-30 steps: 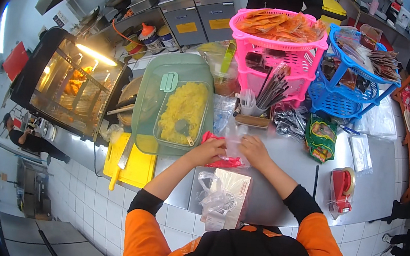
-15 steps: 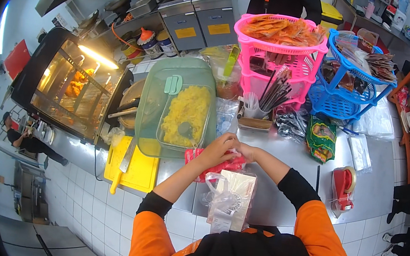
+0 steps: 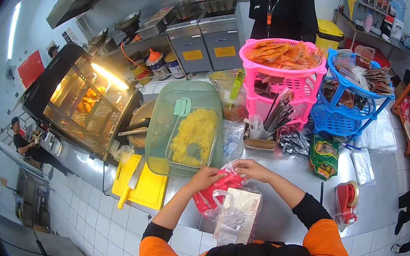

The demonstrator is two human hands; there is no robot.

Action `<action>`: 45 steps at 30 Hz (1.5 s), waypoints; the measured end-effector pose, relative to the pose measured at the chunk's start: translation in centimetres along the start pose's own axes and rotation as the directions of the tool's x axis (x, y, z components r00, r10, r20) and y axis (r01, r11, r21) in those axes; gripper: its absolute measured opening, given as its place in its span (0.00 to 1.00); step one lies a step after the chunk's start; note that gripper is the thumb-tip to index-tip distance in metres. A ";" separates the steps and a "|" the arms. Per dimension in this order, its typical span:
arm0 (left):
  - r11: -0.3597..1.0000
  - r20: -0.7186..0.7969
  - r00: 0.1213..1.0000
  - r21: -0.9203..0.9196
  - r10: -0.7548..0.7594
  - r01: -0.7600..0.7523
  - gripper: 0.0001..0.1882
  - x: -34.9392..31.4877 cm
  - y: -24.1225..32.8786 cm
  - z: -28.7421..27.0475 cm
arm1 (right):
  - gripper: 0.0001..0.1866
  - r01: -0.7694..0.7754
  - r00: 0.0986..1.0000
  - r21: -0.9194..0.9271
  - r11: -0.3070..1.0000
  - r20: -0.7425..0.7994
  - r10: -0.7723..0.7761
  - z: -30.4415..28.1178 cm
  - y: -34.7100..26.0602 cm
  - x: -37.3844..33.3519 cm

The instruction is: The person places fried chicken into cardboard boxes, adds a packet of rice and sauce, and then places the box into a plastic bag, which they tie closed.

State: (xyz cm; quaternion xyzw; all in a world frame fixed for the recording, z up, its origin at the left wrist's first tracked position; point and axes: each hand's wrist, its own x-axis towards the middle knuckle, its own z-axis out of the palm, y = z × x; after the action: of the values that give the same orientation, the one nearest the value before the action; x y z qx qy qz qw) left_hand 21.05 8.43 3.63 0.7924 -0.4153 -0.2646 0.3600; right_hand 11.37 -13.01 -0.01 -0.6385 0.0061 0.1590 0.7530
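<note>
A red plastic bag [image 3: 212, 195] with a whitish upper edge is stretched between my hands at the front of the steel counter. My left hand [image 3: 204, 179] grips its left side, the fingers closed. The fingertips of my right hand [image 3: 254, 170] pinch the whitish upper edge. Just nearer to me lies a clear plastic bag [image 3: 228, 213] around a beige printed box [image 3: 247, 206], with a paper slip on it. Left of my hands stands a large green tub [image 3: 157, 147] holding a clear container of yellow mashed-looking food [image 3: 192, 134].
A knife [image 3: 134, 177] rests on a yellow cutting board [image 3: 153, 192] at left, beside a lit glass food warmer [image 3: 78, 104]. Pink [image 3: 281, 76] and blue baskets [image 3: 340, 124] stand at the back. A red tape dispenser [image 3: 346, 202] sits right. Another person [image 3: 290, 16] stands across the counter.
My hands have moved apart, and the red plastic bag now hangs lower and more spread between them. The whole view has shifted, showing more of the person opposite.
</note>
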 end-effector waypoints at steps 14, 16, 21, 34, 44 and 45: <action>0.911 -0.485 0.771 0.205 0.412 -0.358 0.09 -0.3 4.5 0.4 | 0.13 0.364 0.925 -0.241 0.900 -0.014 -0.379 1.4 -1.2 1.0; 0.873 -0.371 0.790 0.227 0.488 -0.432 0.11 -0.2 3.8 0.3 | 0.14 0.361 0.915 -0.350 0.865 -0.044 -0.400 1.2 -1.7 0.3; 0.855 -0.353 0.785 0.098 0.509 -0.510 0.13 0.8 4.1 1.4 | 0.18 0.335 0.895 -0.277 0.901 -0.205 -0.396 0.7 -2.2 -2.0; 0.976 0.307 0.948 0.169 0.084 -0.141 0.18 3.6 10.5 1.3 | 0.26 0.177 0.914 -0.409 0.895 -0.268 -0.303 0.0 -0.6 -6.5; 0.949 -0.023 0.966 -0.184 0.258 -0.258 0.19 4.1 10.0 -1.4 | 0.23 0.275 0.005 -0.432 0.859 -0.893 -0.451 -5.7 0.4 -16.8; 0.955 -0.012 0.982 -0.232 0.187 -0.185 0.18 3.9 9.2 -1.2 | 0.23 0.192 -0.068 -0.506 0.841 -0.861 -0.503 -6.4 0.4 -16.4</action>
State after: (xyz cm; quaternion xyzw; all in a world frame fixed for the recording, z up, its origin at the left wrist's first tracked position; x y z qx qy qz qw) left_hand 19.61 1.90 11.19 0.7009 -0.4561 -0.2804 0.4713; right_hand -3.05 -22.95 1.87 -0.6258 0.3359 -0.5231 0.4710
